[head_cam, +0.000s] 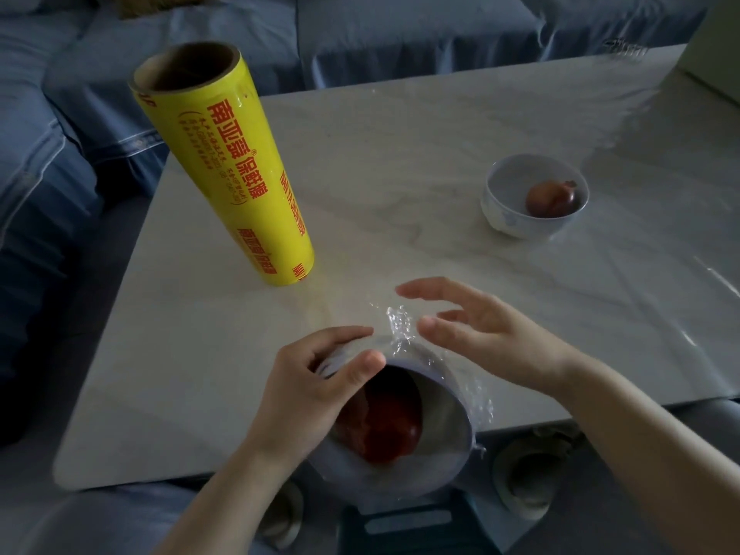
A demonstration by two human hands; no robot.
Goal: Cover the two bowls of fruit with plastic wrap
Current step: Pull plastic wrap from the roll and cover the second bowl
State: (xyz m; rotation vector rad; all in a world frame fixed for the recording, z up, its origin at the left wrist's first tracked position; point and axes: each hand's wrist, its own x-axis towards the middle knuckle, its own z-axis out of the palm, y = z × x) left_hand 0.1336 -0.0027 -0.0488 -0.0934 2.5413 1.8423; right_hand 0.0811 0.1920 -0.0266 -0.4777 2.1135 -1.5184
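The near bowl [444,422], at the table [400,134] front edge, wears plastic wrap [398,326] bunched at its far rim. The left hand [316,386] grips that rim; the right hand [492,334] hovers spread-fingered, holding nothing. The far bowl [516,222] sits uncovered, so about half remains.

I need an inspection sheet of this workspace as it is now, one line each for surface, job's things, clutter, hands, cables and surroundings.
Surface: pale marbled table; a shiny clear sheet seems to lie on its right part.
Job's things: near bowl, tilted, holds a red fruit, plastic wrap crumpled along its rim; far bowl uncovered, with a brownish fruit; yellow wrap roll stands upright.
Clutter: nothing seen.
Hands: left hand grips the near bowl's rim; right hand open beside the wrap.
Cables: nothing seen.
Surroundings: blue sofa behind and left of the table.
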